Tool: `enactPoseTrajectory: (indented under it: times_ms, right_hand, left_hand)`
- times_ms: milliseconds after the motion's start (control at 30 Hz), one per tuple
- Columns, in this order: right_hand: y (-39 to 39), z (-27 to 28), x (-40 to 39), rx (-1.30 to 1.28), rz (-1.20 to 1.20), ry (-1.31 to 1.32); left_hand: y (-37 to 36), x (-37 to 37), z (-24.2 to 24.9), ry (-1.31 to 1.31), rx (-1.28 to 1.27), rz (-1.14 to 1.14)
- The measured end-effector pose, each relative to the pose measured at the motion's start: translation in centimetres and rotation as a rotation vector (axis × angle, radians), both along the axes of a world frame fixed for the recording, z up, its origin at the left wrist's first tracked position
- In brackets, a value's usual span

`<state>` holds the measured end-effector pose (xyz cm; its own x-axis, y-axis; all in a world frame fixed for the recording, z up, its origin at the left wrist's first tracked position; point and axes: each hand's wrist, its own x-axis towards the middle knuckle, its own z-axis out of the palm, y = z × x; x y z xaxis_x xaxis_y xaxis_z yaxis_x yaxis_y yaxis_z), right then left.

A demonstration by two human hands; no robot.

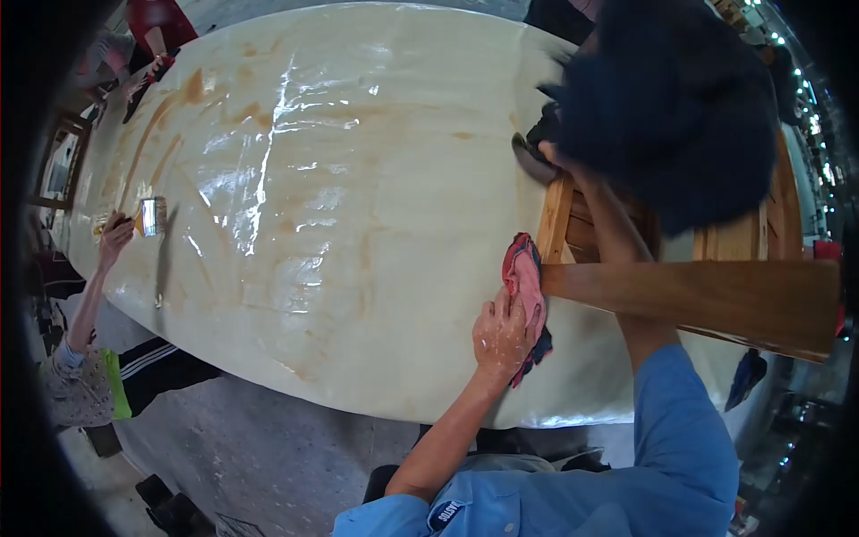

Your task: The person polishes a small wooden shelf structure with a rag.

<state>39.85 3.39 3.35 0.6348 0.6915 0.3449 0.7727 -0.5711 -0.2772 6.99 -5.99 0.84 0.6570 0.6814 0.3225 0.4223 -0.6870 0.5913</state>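
Bent over a red and pink cloth, my left hand presses it against the pale, glossy curved surface, beside a wooden frame. White specks mark the back of this hand. My right arm passes beneath a wide wooden board that lies across it. At its far end my right hand is near a dark curved object at the frame's corner. Its fingers are mostly hidden, so I cannot tell its grip.
A person's dark blue cap or head covering blocks the upper right. On the left, another person's hand holds a wide brush over the surface. A red-clothed person stands at the top left. Brownish streaks mark the surface.
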Motion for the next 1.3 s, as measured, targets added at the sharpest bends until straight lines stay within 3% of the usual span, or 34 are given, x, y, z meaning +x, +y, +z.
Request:
enactPoseTrajectory:
  times_ms: [167, 200, 300, 367, 467, 500, 600, 667, 733, 800, 867, 933, 967, 1067, 1133, 1167, 1233, 1300]
  right_hand:
    - [-9.4, 1.4, -9.3, -0.076, 0.118, 0.237]
    - [-10.8, 1.0, -10.4, 0.009, 0.261, 0.177]
    - [-10.2, -1.1, -9.4, 0.097, 0.213, 0.037]
    - [-7.7, -2.0, -4.0, 0.133, 0.187, -0.027]
    - [-2.9, -4.2, 4.9, 0.194, -0.085, -0.235]
    - [-1.4, -1.8, 4.6, 0.140, -0.251, 0.002]
    - [-2.8, -0.6, 1.8, 0.109, -0.357, 0.016]
    - [-5.9, -0.6, -2.1, 0.131, -0.411, 0.208]
    - [-10.5, -1.8, -5.6, 0.056, -0.293, 0.270]
    - [-15.7, -0.6, -10.8, 0.161, -0.055, 0.470]
    - [-22.4, -4.2, -10.2, 0.066, -0.004, 0.353]
    - [-25.9, -3.7, -9.0, -0.126, 0.016, 0.074]
    - [-26.0, -2.8, -8.8, -0.185, 0.019, -0.024]
    - [-23.1, -0.6, -9.8, 0.016, -0.107, 0.069]
    - [-23.0, -2.5, -10.7, -0.269, 0.005, 0.001]
    - [-22.7, -3.2, -10.2, -0.276, 0.009, 0.007]
    - [-21.0, -3.0, -8.9, -0.049, 0.193, 0.012]
    - [-19.2, -5.4, -5.2, -0.044, 0.205, -0.165]
  left_hand:
    - [-0.2, -0.1, 0.0, 0.005, -0.024, 0.000]
    - [-0.2, -0.1, 0.1, 0.023, -0.044, -0.005]
    - [-0.3, -0.1, 0.0, 0.040, -0.077, -0.014]
    - [-0.2, 0.1, -0.1, 0.043, -0.082, -0.011]
    - [0.2, 0.4, 0.6, -0.001, -0.074, 0.001]
    - [0.0, 0.4, 0.7, 0.005, -0.073, 0.005]
    - [-0.7, 0.2, 0.8, 0.027, -0.128, -0.014]
    - [-1.0, 0.3, 0.7, 0.053, -0.183, -0.002]
    - [-1.0, 0.3, 0.3, -0.026, -0.016, 0.023]
    - [-1.2, 0.1, 0.4, -0.028, -0.082, 0.008]
    - [-1.2, -0.2, 1.0, -0.028, -0.086, 0.002]
    - [-1.5, -0.6, 0.6, -0.036, -0.093, -0.007]
    - [-1.5, -0.5, 0.5, -0.016, -0.106, -0.020]
    - [-1.9, -0.2, 0.0, -0.021, -0.114, -0.037]
    - [-1.8, -0.2, 0.1, -0.018, -0.135, -0.049]
    - [-1.8, -0.1, -0.1, -0.012, -0.141, -0.046]
    - [-1.8, 0.1, 0.2, -0.022, -0.126, -0.038]
    - [-1.8, 0.2, -0.2, 0.017, -0.077, -0.045]
